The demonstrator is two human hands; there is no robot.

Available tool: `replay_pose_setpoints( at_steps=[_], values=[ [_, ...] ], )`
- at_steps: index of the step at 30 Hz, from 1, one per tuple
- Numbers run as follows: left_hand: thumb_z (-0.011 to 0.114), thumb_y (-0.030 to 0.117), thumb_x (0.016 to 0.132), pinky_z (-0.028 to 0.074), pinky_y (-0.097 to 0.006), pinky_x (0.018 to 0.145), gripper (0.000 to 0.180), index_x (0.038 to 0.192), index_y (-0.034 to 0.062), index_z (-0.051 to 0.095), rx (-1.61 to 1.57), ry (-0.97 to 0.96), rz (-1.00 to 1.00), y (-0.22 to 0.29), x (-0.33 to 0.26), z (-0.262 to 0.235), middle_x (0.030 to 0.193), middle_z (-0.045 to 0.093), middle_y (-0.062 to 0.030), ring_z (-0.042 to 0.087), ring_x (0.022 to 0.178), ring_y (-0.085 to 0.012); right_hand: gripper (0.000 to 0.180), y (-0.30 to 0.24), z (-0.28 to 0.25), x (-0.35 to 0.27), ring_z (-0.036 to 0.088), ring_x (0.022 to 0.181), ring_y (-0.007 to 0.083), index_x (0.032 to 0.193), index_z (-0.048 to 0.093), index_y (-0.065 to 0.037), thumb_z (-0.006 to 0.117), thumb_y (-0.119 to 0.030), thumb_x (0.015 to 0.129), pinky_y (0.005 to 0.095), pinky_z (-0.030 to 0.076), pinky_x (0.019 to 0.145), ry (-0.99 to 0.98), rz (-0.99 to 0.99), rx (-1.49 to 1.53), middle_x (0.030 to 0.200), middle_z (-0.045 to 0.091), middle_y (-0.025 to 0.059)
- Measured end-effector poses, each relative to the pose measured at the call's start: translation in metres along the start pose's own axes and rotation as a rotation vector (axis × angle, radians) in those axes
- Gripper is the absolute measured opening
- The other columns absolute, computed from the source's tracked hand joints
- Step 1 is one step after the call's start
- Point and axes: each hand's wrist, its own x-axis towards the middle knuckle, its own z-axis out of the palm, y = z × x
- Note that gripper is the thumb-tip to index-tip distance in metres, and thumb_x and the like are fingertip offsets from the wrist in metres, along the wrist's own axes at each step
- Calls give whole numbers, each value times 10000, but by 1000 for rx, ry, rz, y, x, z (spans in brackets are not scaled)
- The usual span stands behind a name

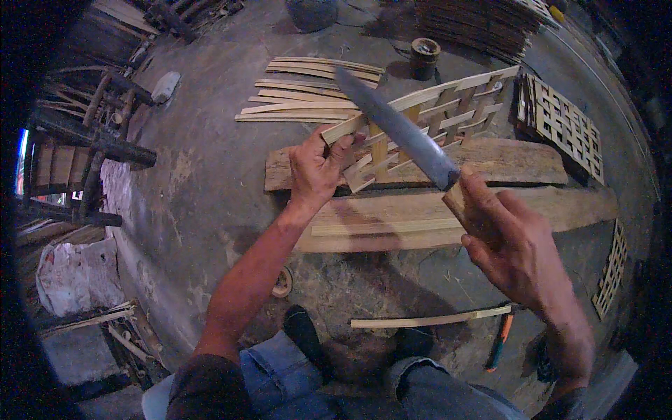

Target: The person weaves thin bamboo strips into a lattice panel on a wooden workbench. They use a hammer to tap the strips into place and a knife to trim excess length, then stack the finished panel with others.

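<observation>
From the head view, the left hand (316,171) closes its grip on the near left corner of a woven lattice panel (434,119) of pale bamboo strips, which lies tilted across a rough wooden plank (518,162) in the middle of the scene. The right hand (514,241) is wrapped tight around the wooden handle of a long knife (399,129), whose grey blade slants up and left over the panel, its tip passing above the loose strips beyond. A second, paler plank (392,224) lies just nearer, with a thin strip resting along it. Farther off, a spread of cut bamboo strips (308,91) lies on the ground, with a small dark round tin (425,56) to its right. A finished lattice piece (563,126) sits to the right of the plank, and another (610,269) leans at the right edge. Near the person's knees lie a single long strip (430,320) and an orange-handled tool (500,343). The floor (210,196) is bare grey concrete, worn and stained. At far left stands a dark wooden chair frame (77,154), with a crumpled white sack (77,273) nearer.
</observation>
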Motion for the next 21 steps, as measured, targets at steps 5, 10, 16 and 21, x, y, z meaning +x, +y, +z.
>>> replay_pose_setpoints(
  at_steps=[5, 10, 16, 21],
  values=[
    [602, 332, 967, 531, -299, 727, 344, 1048, 5, 674, 7, 5, -11, 0, 2, 3, 908, 744, -82, 690, 815, -143, 767, -4, -9, 0, 616, 912, 330, 1488, 349, -53, 677, -63, 794, 414, 492, 830, 34, 48, 40, 1050, 605, 195],
    [599, 334, 969, 523, -287, 775, 350, 1055, 2, 670, -36, -20, -81, -5, 1, -5, 922, 745, -82, 684, 864, -135, 716, 49, 24, -21, 604, 1096, 293, 1472, 348, -10, 659, -82, 831, 372, 481, 923, 354, -17, 62, 1241, 583, 212],
    [609, 297, 968, 521, -285, 794, 333, 1102, -6, 646, -85, -63, -38, -4, 6, 0, 968, 742, -76, 669, 892, -120, 649, 207, 62, -113, 542, 1242, 284, 1451, 376, 10, 648, -139, 881, 375, 436, 1011, 728, 326, 31, 1353, 543, 216],
    [617, 272, 965, 526, -288, 811, 332, 1144, -8, 620, -314, -45, -85, -20, 1, 4, 1000, 735, -96, 663, 907, -126, 660, 284, 54, -139, 567, 1208, 341, 1421, 431, -9, 698, -173, 840, 407, 456, 1006, 509, 491, -297, 1319, 564, 225]
  ],
)
